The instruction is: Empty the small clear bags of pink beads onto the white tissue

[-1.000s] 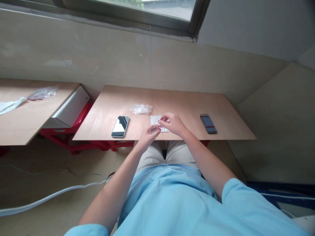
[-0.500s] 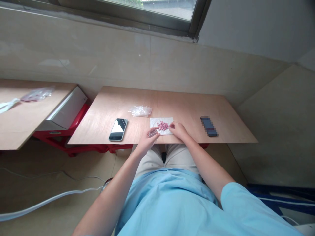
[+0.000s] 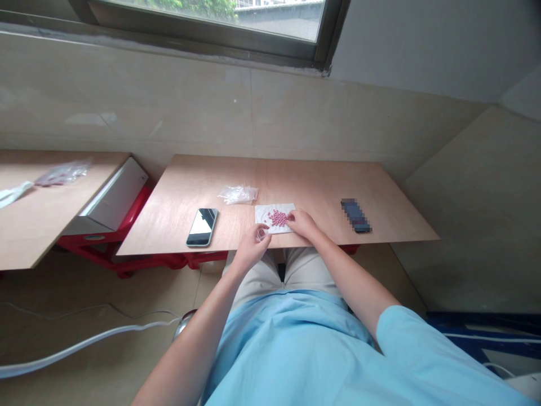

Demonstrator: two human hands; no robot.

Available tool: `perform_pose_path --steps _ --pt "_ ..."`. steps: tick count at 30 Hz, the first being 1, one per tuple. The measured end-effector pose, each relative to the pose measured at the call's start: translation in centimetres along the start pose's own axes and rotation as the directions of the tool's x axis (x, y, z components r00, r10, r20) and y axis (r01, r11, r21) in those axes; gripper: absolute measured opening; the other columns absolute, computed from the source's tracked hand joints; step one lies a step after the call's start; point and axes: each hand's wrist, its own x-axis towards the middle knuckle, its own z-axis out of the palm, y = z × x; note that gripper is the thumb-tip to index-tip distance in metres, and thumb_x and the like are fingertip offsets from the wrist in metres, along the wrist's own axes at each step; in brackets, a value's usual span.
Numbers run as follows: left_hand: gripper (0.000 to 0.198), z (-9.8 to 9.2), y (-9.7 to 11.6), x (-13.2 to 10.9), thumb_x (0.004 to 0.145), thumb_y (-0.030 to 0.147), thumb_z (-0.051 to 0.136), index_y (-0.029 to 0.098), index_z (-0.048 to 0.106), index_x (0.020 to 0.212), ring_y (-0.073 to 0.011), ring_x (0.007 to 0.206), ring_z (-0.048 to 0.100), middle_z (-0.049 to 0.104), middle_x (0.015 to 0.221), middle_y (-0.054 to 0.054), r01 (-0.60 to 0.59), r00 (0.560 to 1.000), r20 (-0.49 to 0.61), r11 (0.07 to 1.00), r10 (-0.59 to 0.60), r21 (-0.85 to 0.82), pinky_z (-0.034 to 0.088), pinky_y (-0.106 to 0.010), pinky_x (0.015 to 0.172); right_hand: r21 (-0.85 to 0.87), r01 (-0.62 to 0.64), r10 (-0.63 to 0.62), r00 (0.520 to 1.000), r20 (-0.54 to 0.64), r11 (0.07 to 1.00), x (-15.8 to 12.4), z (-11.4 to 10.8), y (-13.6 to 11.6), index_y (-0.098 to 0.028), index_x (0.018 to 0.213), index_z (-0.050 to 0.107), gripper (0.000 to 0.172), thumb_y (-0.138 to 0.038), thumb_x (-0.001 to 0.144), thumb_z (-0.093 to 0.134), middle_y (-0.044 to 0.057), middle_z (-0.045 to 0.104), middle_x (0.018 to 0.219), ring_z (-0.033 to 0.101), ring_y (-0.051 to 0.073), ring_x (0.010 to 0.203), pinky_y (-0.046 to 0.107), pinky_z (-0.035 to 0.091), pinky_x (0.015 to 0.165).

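My left hand [image 3: 250, 249] hovers over the near edge of the table, its fingers curled closed around a small piece of clear plastic [image 3: 262, 233], which I am gripping between my fingertips and thumb. My right hand [image 3: 303, 224] lies on the table with its fingers loosely curled. Their tips are at the right edge of a square white paper tissue [image 3: 271, 217], just beside a tight cluster of small round pink pellets [image 3: 278, 218] heaped at the tissue's middle. I cannot tell whether those fingers are pinching anything.

The tissue lies near the front edge of a light plywood table [image 3: 291, 181], between my hands and a crumpled clear plastic bag [image 3: 238, 194] just above it in the frame. To the left, a black smartphone [image 3: 202, 227] lies face up. To the right, a dark rectangular phone [image 3: 355, 215] lies at a slant, too blurred to make out. The table stands on a red metal frame [image 3: 146, 260].

At the upper left of the frame, a second plywood table [image 3: 51, 225] holds a long white box [image 3: 116, 194] at its edge and a pinkish plastic bag [image 3: 63, 172]. My light blue sleeve [image 3: 416, 349] shows at the lower right.
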Motion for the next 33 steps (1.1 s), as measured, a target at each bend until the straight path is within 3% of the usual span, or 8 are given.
perform_pose_path --steps 7,14,20,27,33 --pt "0.028 -0.1 -0.2 -0.6 0.088 0.029 0.061 0.023 0.064 0.115 -0.0246 0.085 0.061 0.065 0.099 -0.008 -0.079 0.993 -0.062 0.954 0.101 0.29 0.043 -0.034 0.077 0.004 -0.02 0.021 0.999 -0.029 1.0 -0.2 0.2 -0.3 -0.019 0.092 0.074 0.01 -0.02 0.084 0.067 0.008 0.073 0.099 0.065 0.02 0.091 0.027 0.047 0.082" --pt "0.027 -0.1 -0.6 -0.5 0.087 0.03 0.064 0.023 0.066 0.113 -0.0257 0.083 0.062 0.066 0.091 -0.007 -0.067 0.994 -0.064 0.942 0.093 0.329 0.043 -0.034 0.077 0.053 -0.037 0.04 0.997 -0.063 0.998 0.1 0.3 -0.5 -0.02 0.099 0.072 0.017 -0.017 0.085 0.064 0.006 0.073 0.095 0.064 0.019 0.086 0.026 0.046 0.077" --pt "0.026 0.1 -0.5 -0.5 0.089 0.031 0.059 0.022 0.063 0.112 -0.0234 0.083 0.062 0.066 0.091 -0.005 -0.025 1.0 -0.006 0.929 0.029 0.369 0.045 -0.032 0.074 0.143 -0.016 0.027 0.997 -0.073 0.99 0.2 0.4 -1.1 -0.02 0.092 0.072 0.009 -0.025 0.087 0.066 0.006 0.073 0.094 0.065 0.019 0.087 0.026 0.046 0.08" --pt "0.02 -0.2 -0.4 -0.3 0.086 0.029 0.061 0.022 0.062 0.105 -0.0209 0.077 0.061 0.064 0.084 -0.003 -0.055 0.998 -0.004 0.968 0.057 0.245 0.044 -0.032 0.072 0.32 0.0 0.038 0.993 -0.112 0.947 -0.2 -0.9 -1.8 -0.019 0.081 0.072 0.009 -0.027 0.083 0.068 0.005 0.073 0.086 0.065 0.019 0.081 0.029 0.048 0.082" --pt "0.018 -0.3 -0.1 -0.3 0.083 0.031 0.065 0.021 0.062 0.099 -0.0189 0.077 0.06 0.062 0.082 -0.001 -0.032 0.999 0.03 0.999 0.031 0.025 0.044 -0.03 0.072 0.555 -0.006 0.126 0.976 -0.179 0.832 -2.0 -3.4 -4.0 -0.016 0.099 0.068 0.036 -0.049 0.091 0.054 0.008 0.073 0.091 0.067 0.018 0.075 0.027 0.053 0.065"
